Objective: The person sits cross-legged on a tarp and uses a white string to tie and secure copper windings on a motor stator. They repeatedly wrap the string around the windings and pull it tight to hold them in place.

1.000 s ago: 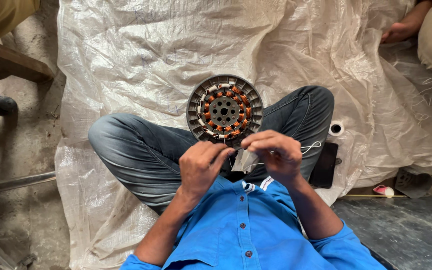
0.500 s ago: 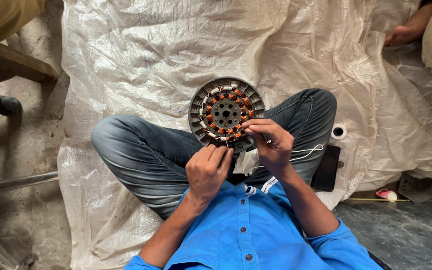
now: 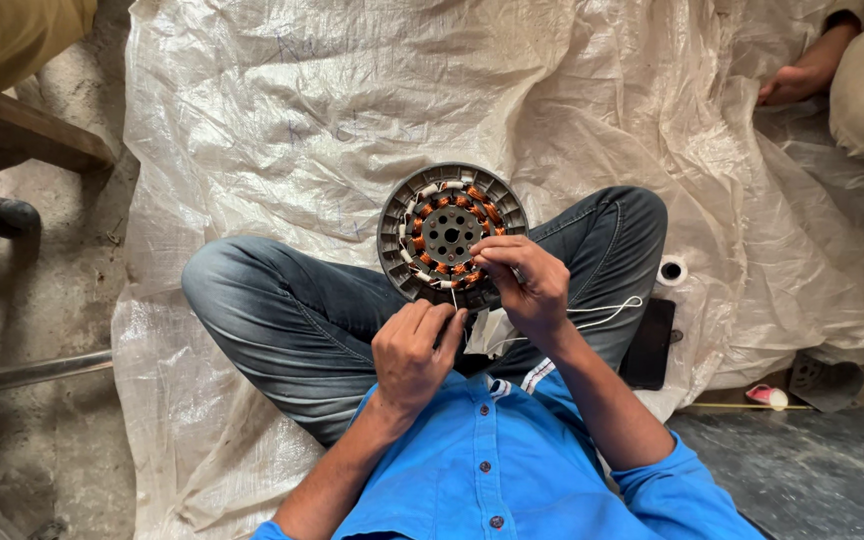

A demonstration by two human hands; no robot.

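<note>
A wide white plastic sheet [image 3: 332, 110] covers the ground, apparently laid to keep work and small parts off the dirt floor. On it a person in a blue shirt [image 3: 512, 470] sits cross-legged, jeans-clad knees spread left and right so the lap serves as a bench. Propped there, just beyond the hands, a round grey motor stator [image 3: 450, 235] faces upward, its ring of copper windings open to view. The right hand [image 3: 524, 285] rests on the stator's near right edge, fingers pinched closed on the windings, steadying it. The left hand [image 3: 414, 345], just nearer, is curled with fingertips pinching a thin white thread [image 3: 592, 318] that trails right across the thigh. A black phone [image 3: 648, 343] and a small white tape roll [image 3: 671, 270] lie within reach at right.
</note>
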